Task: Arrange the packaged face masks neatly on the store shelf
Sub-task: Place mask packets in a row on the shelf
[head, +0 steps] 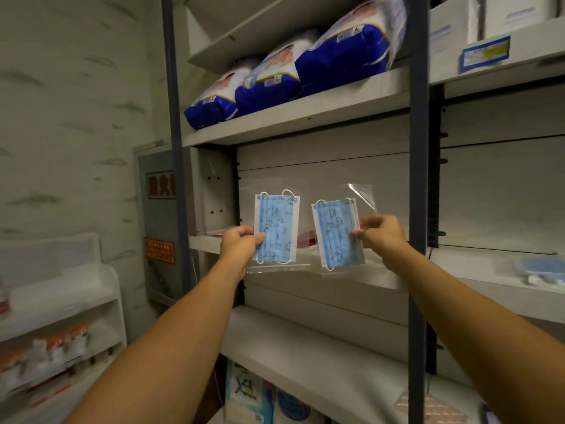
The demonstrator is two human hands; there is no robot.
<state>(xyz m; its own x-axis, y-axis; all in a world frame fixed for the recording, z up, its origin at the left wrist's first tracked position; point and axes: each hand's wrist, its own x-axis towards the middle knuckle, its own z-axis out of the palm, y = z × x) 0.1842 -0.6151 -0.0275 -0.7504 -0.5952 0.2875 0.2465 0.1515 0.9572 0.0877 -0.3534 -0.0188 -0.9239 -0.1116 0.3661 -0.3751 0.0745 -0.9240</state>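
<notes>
Blue pleated face masks with a faint printed pattern, each sealed in its own clear plastic bag, are held up side by side in front of the pale grey middle shelf (382,278) of a metal store rack. The left hand (240,244) pinches the left mask packet (276,229) at its left edge, thumb on the front. The right hand (382,234) pinches the right mask packet (336,234) at its right edge (this one tilts slightly, its clear top corner sticking up). The two packets are near each other but apart. On the shelf above lie three blue-and-white plastic diaper packs (342,56). More blue masks (541,269) rest, blurred, further right.
</notes>
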